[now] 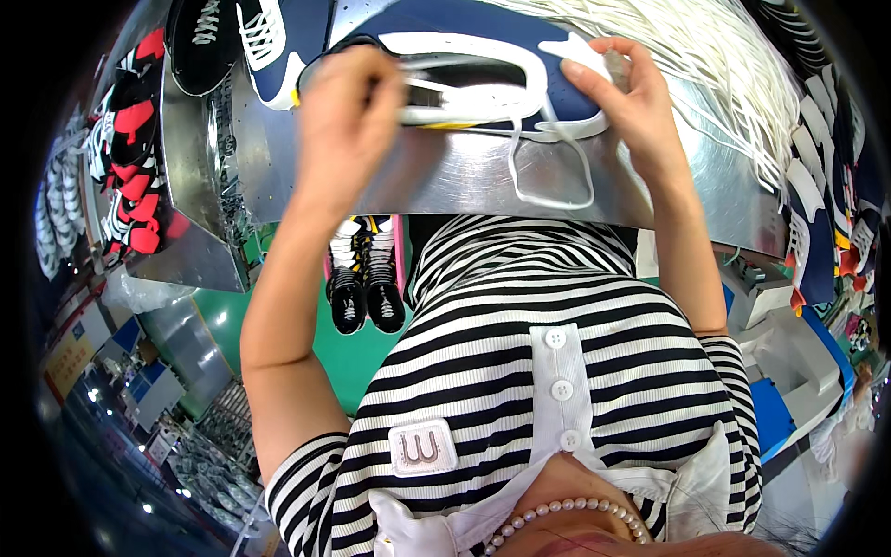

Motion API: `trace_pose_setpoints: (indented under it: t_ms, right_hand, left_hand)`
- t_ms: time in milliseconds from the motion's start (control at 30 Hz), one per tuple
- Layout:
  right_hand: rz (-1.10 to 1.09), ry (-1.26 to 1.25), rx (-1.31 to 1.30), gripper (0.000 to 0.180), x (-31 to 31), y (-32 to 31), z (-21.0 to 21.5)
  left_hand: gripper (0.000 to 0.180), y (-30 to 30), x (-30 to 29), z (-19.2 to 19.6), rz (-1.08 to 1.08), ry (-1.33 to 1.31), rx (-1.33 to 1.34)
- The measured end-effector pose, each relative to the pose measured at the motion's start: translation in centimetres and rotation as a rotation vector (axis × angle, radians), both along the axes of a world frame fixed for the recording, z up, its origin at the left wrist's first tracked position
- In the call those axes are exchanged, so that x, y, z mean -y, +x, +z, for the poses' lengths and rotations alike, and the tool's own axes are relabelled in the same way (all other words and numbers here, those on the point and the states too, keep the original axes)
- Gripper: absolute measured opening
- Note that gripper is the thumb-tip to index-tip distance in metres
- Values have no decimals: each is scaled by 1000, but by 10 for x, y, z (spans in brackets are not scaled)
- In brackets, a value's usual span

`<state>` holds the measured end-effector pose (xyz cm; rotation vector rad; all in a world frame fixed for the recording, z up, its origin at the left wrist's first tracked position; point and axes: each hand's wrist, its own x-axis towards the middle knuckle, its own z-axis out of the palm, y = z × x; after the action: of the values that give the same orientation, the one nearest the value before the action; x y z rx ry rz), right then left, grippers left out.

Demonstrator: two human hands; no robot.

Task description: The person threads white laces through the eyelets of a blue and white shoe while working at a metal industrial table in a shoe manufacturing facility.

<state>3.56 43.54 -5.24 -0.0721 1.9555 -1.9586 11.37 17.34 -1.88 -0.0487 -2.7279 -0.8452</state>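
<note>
A navy-and-white shoe upper (568,88) lies sideways along the metal table, its opening rimmed in white. My right hand (645,107) pinches its white heel end between thumb and fingers. At the other end, my left hand (348,125) is blurred by motion, its fingers curled closed over the lacing area. Smeared white strands run from that hand across the opening; they look like the shoelace. A loop of white shoelace (552,204) hangs from the upper onto the table. What lies beneath my left fingers is hidden.
A thick bundle of white laces (715,65) spreads at the far right of the metal table (436,176). Another navy upper (278,56) and a black upper (200,42) lie far left. Red-black pieces (139,176) pile beyond the left edge; more navy uppers (812,237) hang right.
</note>
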Motion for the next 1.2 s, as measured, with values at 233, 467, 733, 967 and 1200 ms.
trace_pose_setpoints:
  t_ms: [233, 467, 733, 967, 1200]
  right_hand:
    - [-62, -11, 91, 51, -41, -8, 5]
    - [23, 770, -571, 39, -41, -11, -17]
    - [-20, 43, -359, 18, -37, 0, 20]
    - [45, -221, 65, 16, -5, 3, 19]
    - [-27, -38, -68, 28, 14, 2, -13]
  left_hand:
    - [17, 114, 278, 32, 736, -343, -31]
    - [4, -12, -23, 85, -739, 288, 112]
    - [9, -51, -70, 52, -379, -106, -201]
    - [12, -43, -75, 26, -256, 14, -69]
    - [60, -50, -46, 10, 18, 880, 1088]
